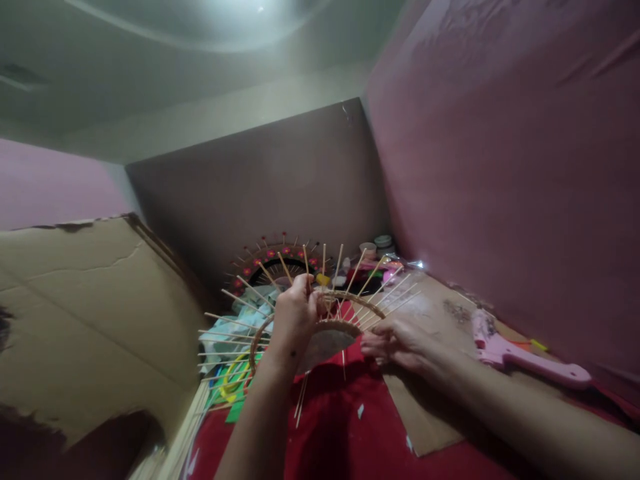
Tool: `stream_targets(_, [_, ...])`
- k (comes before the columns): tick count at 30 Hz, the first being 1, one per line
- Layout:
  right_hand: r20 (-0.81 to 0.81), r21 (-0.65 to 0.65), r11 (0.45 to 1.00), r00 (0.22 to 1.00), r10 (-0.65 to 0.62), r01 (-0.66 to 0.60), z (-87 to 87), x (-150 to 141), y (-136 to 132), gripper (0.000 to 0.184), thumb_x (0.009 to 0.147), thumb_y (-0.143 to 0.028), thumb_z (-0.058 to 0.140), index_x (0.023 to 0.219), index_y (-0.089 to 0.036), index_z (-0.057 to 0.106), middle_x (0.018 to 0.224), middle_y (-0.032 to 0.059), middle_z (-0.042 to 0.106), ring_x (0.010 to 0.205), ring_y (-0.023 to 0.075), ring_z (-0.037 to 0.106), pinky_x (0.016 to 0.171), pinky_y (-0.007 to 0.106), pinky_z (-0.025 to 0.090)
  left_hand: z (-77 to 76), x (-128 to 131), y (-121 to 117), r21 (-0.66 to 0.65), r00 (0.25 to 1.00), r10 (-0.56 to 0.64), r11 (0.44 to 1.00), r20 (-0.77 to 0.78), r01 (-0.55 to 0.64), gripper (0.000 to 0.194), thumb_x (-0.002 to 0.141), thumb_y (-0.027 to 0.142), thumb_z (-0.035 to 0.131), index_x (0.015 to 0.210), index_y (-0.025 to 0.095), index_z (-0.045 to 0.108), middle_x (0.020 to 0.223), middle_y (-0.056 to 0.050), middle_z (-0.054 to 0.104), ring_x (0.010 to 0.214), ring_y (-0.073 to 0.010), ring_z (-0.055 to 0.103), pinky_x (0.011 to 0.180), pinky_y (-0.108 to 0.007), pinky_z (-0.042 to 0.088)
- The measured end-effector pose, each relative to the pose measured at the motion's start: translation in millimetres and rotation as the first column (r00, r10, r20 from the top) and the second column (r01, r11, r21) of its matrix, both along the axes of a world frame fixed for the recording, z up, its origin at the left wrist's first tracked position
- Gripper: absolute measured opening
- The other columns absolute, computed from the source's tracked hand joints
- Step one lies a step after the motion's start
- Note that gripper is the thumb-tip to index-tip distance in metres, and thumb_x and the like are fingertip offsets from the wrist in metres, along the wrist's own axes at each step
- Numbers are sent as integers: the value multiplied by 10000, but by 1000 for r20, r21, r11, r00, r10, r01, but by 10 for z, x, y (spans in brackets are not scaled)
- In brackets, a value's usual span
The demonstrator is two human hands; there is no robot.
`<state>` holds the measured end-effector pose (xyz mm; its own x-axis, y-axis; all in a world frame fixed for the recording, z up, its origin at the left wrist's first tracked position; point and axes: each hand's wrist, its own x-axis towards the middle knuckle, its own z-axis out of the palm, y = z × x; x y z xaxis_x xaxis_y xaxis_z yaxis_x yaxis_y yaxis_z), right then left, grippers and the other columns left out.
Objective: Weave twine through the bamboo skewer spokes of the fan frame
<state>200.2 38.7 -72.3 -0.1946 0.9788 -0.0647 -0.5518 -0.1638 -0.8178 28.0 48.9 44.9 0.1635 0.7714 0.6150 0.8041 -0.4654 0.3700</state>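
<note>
In front of me is a round, tan woven-looking ring frame (356, 297) with thin wooden sticks (249, 302) fanning outward from it. Inside its rim shows a greyish centre piece (325, 348); a few stick ends point down below it. My left hand (296, 310) reaches over the top of the frame, fingers closed around an upright stick. At the frame's right side, my right hand (397, 343) is closed with fingertips pinched at the rim. What exactly lies between the right fingertips is hidden.
Behind stands a similar sunburst piece (270, 255) with red flowers. A red cloth (340, 427) and cardboard (425, 417) lie below. A pink long-handled tool (537, 363) is at right. Large cardboard (95, 320) rises at left, beside pale fabric (227, 335) and loose sticks (187, 427).
</note>
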Motion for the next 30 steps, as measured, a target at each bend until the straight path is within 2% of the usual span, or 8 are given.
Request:
stream_targets(3, [154, -36, 997, 986, -57, 63, 103, -18, -185, 97, 615, -90, 520, 682, -159, 535, 585, 44, 568, 542, 194, 582, 556, 363, 477, -2, -3, 22, -23, 1000, 4, 1000, 3, -4, 240, 792, 179, 493, 1021, 177, 566, 691, -32, 657, 594, -153, 607, 562, -242, 434])
stream_targets(5, [388, 232, 950, 875, -289, 210, 242, -32, -288, 96, 644, -87, 530, 676, -171, 564, 636, 35, 570, 594, 171, 559, 607, 334, 464, -8, 20, 23, -14, 999, 17, 1000, -32, -18, 248, 791, 182, 499, 1030, 175, 565, 695, -38, 662, 600, -160, 608, 570, -246, 427])
stream_targets(7, [445, 648, 722, 648, -618, 244, 395, -46, -329, 160, 710, -99, 494, 773, -190, 610, 774, 49, 595, 730, 186, 560, 711, 348, 452, -22, 56, 16, 8, 995, 35, 999, -89, -35, 253, 789, 185, 507, 1036, 174, 565, 703, -45, 665, 616, -172, 611, 578, -251, 420])
stream_targets(9, [343, 849, 501, 545, -765, 169, 511, -60, -294, 264, 734, -64, 453, 885, -203, 619, 906, 64, 594, 864, 197, 551, 805, 350, 434, -42, 93, 7, 37, 988, 47, 998, -147, -42, 275, 789, 175, 505, 1059, 171, 556, 723, -55, 668, 646, -186, 619, 592, -254, 417])
stream_targets(11, [309, 909, 407, 510, -803, 91, 566, -77, -201, 342, 736, -40, 438, 980, -206, 612, 1006, 78, 583, 946, 204, 540, 853, 348, 423, -63, 123, -3, 47, 980, 50, 998, -193, -41, 318, 786, 155, 498, 1102, 166, 535, 749, -65, 670, 683, -198, 630, 605, -255, 418])
stream_targets(21, [445, 716, 672, 618, -648, 189, 536, -222, 86, 189, 702, -72, 532, 642, -209, 649, 762, 52, 633, 779, 193, 574, 775, 331, 420, -157, 179, -28, 67, 968, -31, 997, -250, 49, 368, 787, 130, 497, 1154, 156, 484, 745, -81, 646, 692, -237, 633, 601, -269, 417])
stream_targets(26, [509, 556, 810, 694, -509, 186, 548, -230, 79, 189, 743, -161, 506, 589, -190, 611, 468, 16, 571, 427, 152, 540, 452, 274, 416, -200, 156, 29, 69, 957, -109, 989, -267, 132, 522, 696, 236, 667, 1178, 177, 475, 751, -78, 642, 682, -252, 636, 595, -273, 436])
stream_targets(30, [510, 469, 868, 753, -415, 161, 545, -224, 63, 162, 744, -208, 521, 595, -183, 579, 410, 6, 563, 326, 150, 517, 330, 247, 383, -4, 145, -194, 131, 949, -175, 968, -263, 215, 389, 752, 235, 610, 1133, 200, 541, 855, -84, 668, 750, -218, 641, 661, -282, 471])
